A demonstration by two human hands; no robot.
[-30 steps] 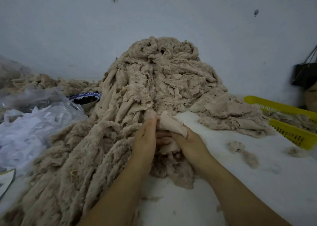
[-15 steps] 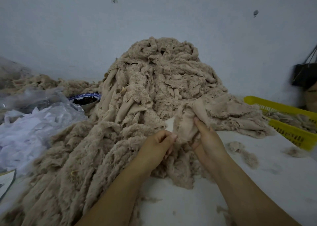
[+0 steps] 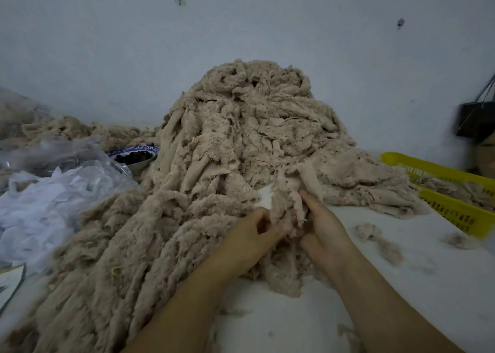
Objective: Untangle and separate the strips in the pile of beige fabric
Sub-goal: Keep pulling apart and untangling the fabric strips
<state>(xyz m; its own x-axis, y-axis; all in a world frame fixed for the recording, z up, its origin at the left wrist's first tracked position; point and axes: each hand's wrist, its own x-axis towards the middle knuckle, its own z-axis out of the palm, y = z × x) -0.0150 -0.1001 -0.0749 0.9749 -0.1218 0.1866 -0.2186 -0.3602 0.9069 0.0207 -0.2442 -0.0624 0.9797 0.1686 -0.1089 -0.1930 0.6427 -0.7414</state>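
Note:
A tall pile of beige fabric strips (image 3: 249,127) rises against the wall and spills toward me on the left. At its front edge one fuzzy strip (image 3: 290,205) stands up between my hands. My left hand (image 3: 251,237) pinches the strip's lower left side with curled fingers. My right hand (image 3: 325,226) grips it from the right, the forefinger pointing up along it. The strip's upper end still runs into the flat layers (image 3: 356,176) on the right of the pile.
A yellow plastic basket (image 3: 452,208) with more beige scraps sits at the right. Clear plastic bags with white material (image 3: 45,205) lie at the left, a small patterned bowl (image 3: 134,157) behind them. Loose tufts (image 3: 380,240) dot the white table. A dark bag (image 3: 476,119) hangs at the far right.
My hands have lifted and opened out the strip, moving from a folded bundle near me up toward the pile. In the last half second they barely shifted.

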